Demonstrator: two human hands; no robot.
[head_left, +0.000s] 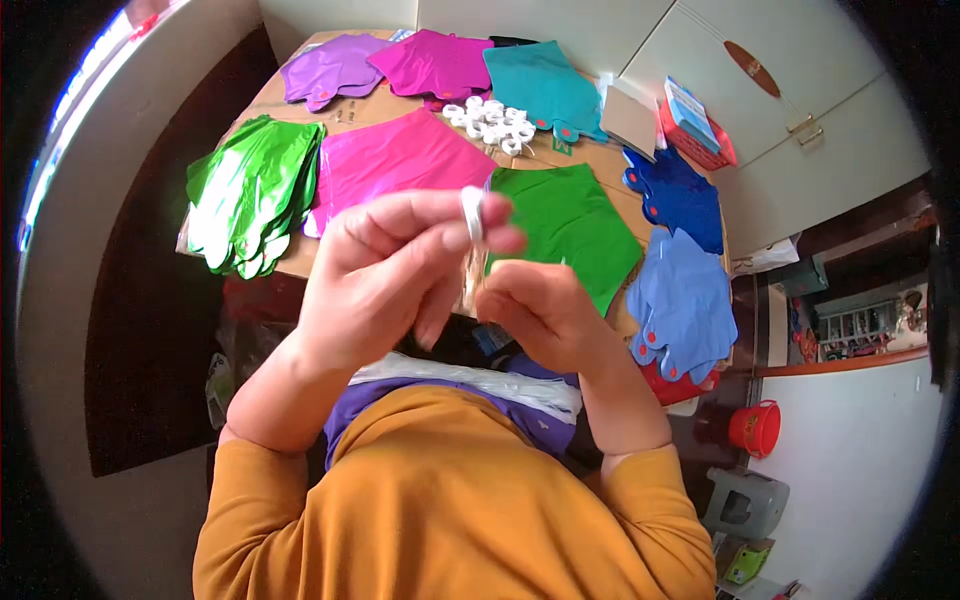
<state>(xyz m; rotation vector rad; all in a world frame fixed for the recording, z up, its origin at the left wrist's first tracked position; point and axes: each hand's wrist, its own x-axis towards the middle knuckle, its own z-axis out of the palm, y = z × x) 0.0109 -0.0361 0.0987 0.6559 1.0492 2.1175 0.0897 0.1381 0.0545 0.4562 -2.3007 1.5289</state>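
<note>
In front of my chest, my left hand (375,275) pinches a small white roll (473,215), like narrow ribbon or tape, between thumb and fingers; its fingertips are slightly blurred. Close below and to the right, my right hand (545,310) is closed with the fingers curled in; what it grips, if anything, I cannot make out. More small white rolls (490,125) lie heaped on the cardboard-covered table. Behind my hands are a flat pink foil piece (400,155) and a flat green foil piece (570,225).
Shiny green foil pieces (250,195) are stacked at left; light blue ones (685,300) and dark blue ones (680,200) lie at right. Purple (335,68), magenta (435,62) and teal (545,85) pieces line the back. White strips (470,382) cross my lap. A red basket (700,140) stands back right.
</note>
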